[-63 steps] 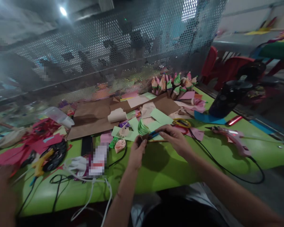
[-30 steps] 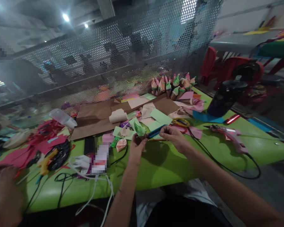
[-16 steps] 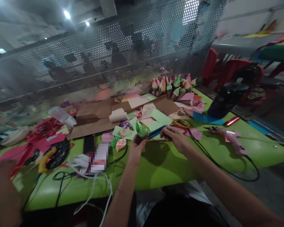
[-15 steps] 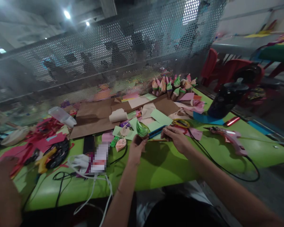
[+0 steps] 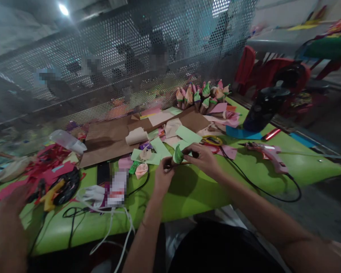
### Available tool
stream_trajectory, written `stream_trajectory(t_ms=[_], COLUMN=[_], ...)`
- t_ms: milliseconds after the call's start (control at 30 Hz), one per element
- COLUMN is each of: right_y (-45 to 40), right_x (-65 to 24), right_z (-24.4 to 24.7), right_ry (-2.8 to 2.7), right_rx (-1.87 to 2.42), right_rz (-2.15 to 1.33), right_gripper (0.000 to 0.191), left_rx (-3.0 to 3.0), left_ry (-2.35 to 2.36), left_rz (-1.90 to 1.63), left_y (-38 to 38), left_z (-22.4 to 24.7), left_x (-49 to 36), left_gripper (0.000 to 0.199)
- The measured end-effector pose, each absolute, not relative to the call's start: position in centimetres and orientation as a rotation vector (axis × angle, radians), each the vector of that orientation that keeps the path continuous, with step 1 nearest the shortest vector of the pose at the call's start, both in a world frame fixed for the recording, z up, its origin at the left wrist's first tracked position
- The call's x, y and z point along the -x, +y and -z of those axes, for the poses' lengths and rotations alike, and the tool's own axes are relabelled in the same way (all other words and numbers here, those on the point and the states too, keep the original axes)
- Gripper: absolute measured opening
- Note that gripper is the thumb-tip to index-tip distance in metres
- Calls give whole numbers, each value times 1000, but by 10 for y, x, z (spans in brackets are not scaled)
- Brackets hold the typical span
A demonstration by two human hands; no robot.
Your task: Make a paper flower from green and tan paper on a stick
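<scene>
A green paper ice-cream swirl (image 5: 177,154) is held above the near part of the table, tilted to the right. My left hand (image 5: 164,175) is closed round its lower left side, thumb and fingers pinching it. My right hand (image 5: 202,157) is closed from the other side, its fingertips against the swirl's right edge. A thin brown stick (image 5: 185,163) shows just beneath the right fingers. Behind the hands are light green paper pieces (image 5: 188,134). A peach paper swirl (image 5: 141,171) lies left of my left hand.
Finished paper cones (image 5: 206,94) stand grouped at the back. A pink glue gun (image 5: 272,153) with a trailing cord lies right, near a dark tumbler (image 5: 263,110). Left are a yellow glue gun (image 5: 51,195), white cables (image 5: 113,212) and another person's hand (image 5: 11,208).
My right hand has moved left and up to the swirl, which now leans further right. The blue tool by the right fingers is out of sight. The view has shifted slightly.
</scene>
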State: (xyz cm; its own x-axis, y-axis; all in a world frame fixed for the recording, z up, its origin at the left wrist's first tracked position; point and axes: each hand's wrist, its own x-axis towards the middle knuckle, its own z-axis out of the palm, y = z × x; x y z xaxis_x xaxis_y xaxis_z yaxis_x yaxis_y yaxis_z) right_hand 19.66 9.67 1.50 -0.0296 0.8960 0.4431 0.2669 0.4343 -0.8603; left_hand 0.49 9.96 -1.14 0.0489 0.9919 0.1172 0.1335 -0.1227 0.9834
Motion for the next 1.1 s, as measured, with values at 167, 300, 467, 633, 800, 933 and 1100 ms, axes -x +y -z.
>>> stream_trajectory(t_ms=[167,300,467,633,800,933,1100], right_y=[99,99,97,97,94,88,81], right_x=[-197,-196,-197,-200,-198,-198,-201], right_z=[-11,-10,-15,-14,-6,-9,-17], right_ry=[-1644,-1672,-1618,-1451,-1335,-1264,-1206], right_rx=[1098,1132,1082,1140,1177,1181,1167], right_rz=[-581,-529,-578,-653,-862,-1019,-1139], right_gripper=[9,13,14,15,24,36,39], left_rx=[-1407,-1401,-1285,-1197,-1116,-1043,-963], left_ry=[1203,1214,1164,1113,1109,1137,1187], left_rz=[-1171,-1140,-1137,-1141,-1124,-1129,-1166], left_y=[99,100,100,98,94,92,90], left_z=[8,8,9,5,6,10,10], left_x=[-8,-9,-8,-8,-6,-3,-1], left_gripper=[29,29,31,34,37,35,31])
